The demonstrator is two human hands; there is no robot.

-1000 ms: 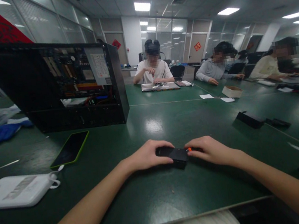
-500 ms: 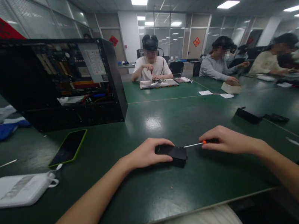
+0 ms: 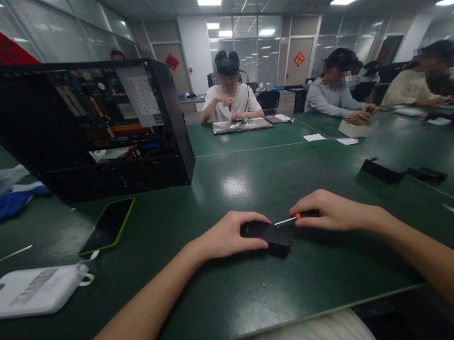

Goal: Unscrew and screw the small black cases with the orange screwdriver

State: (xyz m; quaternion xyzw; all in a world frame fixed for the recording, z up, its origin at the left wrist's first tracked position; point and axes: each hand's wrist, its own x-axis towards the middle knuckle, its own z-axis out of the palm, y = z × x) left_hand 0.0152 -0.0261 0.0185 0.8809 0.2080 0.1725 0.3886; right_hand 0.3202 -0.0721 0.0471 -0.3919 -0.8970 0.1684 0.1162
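A small black box-shaped device [image 3: 278, 237] rests on the green table in front of me. My left hand [image 3: 235, 233] is closed around its left end, thumb on the near side and fingers on the far side. In my right hand [image 3: 324, 211] is a screwdriver [image 3: 298, 217] with an orange and black handle, pinched between thumb and fingers. Its thin metal shaft points left, and the tip meets the upper far edge of the black device; whether it sits in a gap I cannot tell.
An opened black computer case [image 3: 178, 120] stands at the left back. Nearer lie a green-edged phone [image 3: 109, 226], a white power bank [image 3: 35, 292] and blue gloves [image 3: 2, 206]. Black parts [image 3: 382, 171] lie to the right. Across the table [image 3: 247, 187] several people work.
My right hand has moved left, bringing the screwdriver tip from the device's right end to over its top far edge. The left hand keeps its hold.
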